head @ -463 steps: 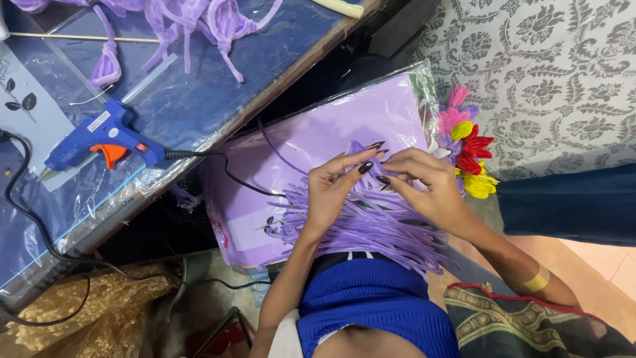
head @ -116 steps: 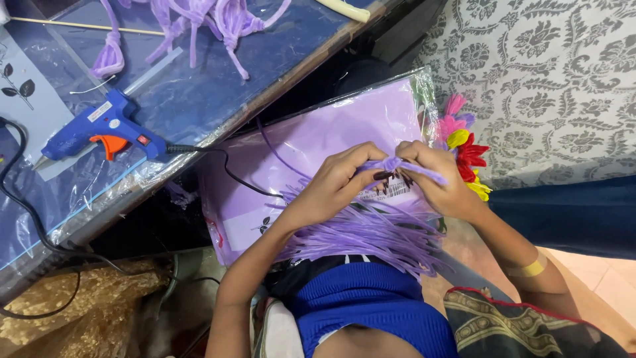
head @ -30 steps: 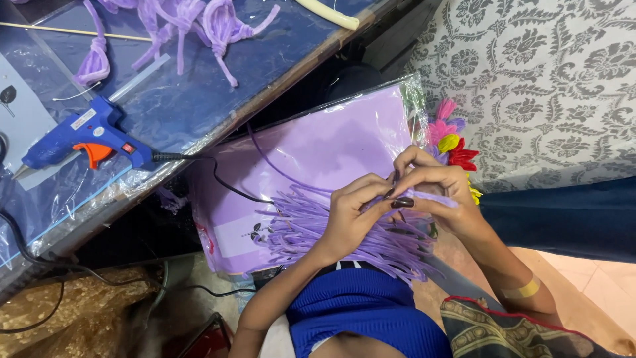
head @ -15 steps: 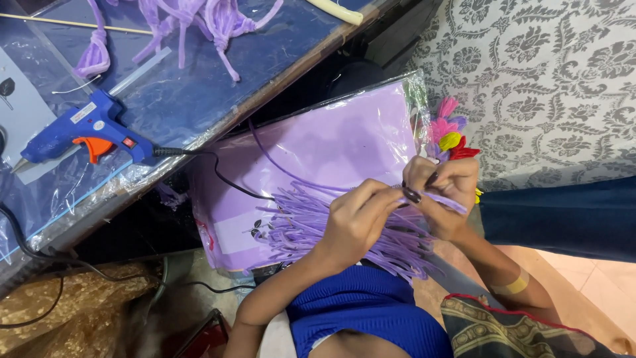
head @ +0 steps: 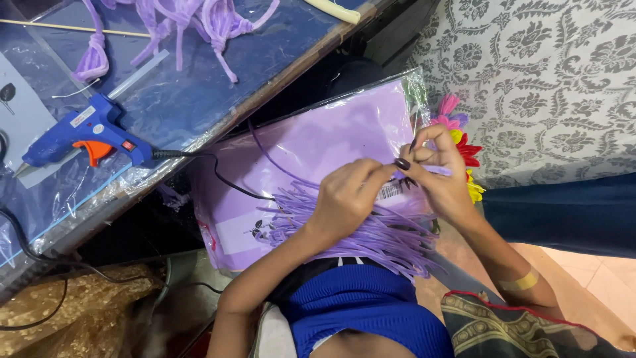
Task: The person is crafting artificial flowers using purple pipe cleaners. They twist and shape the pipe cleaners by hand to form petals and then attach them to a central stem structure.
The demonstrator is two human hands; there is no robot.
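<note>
We pinch a thin, soft purple foam strip (head: 434, 170) between both hands, above the flat lilac sheet pack in clear wrap (head: 318, 142) on our lap. The left hand (head: 344, 199) presses thumb and forefinger on one end; the right hand (head: 440, 176) curls fingers around the other, seemingly pinching. It looks light and floppy, best gripped near the ends. Its long axis runs roughly left-right. More cut purple strips (head: 377, 235) fan out beneath.
</note>
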